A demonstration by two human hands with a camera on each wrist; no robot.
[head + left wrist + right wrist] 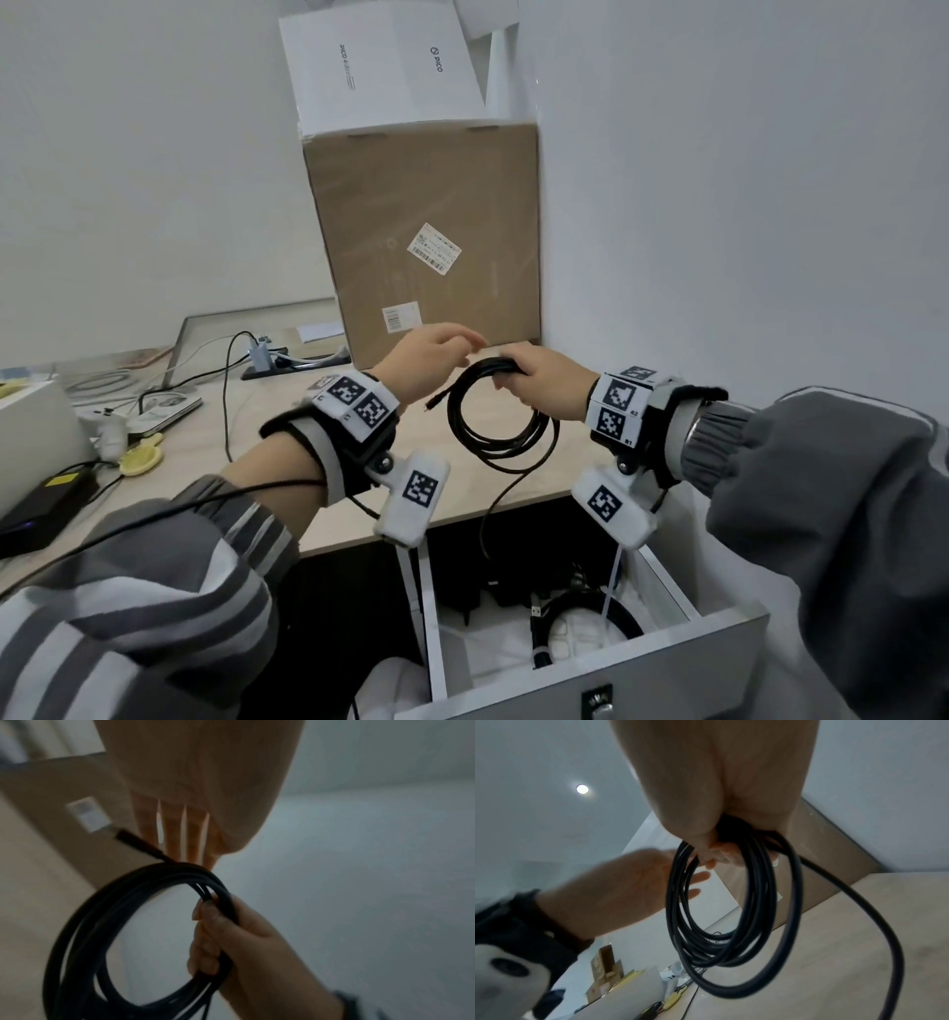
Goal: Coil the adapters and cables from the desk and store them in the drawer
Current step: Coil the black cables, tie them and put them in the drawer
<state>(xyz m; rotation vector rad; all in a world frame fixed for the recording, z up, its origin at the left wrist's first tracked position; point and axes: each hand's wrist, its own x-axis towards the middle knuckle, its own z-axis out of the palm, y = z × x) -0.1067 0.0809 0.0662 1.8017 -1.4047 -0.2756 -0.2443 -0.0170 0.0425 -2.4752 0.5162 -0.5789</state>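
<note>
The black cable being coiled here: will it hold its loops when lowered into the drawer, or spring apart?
The black cable looks semi-stiff: its loops hang round rather than collapsing below the right hand, which grips them at the top. The loops are unbound and the left hand is open, so they may loosen on release. The trailing tail could snag the drawer edge.

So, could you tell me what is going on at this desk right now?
A person is coiling a black cable above the desk. The right hand grips the top of the loops, while the left hand is beside them with fingers straight, holding nothing. One loose end still trails over the desk edge toward the open drawer below, where another coiled cable already lies. This coil has not gone in yet.
</note>
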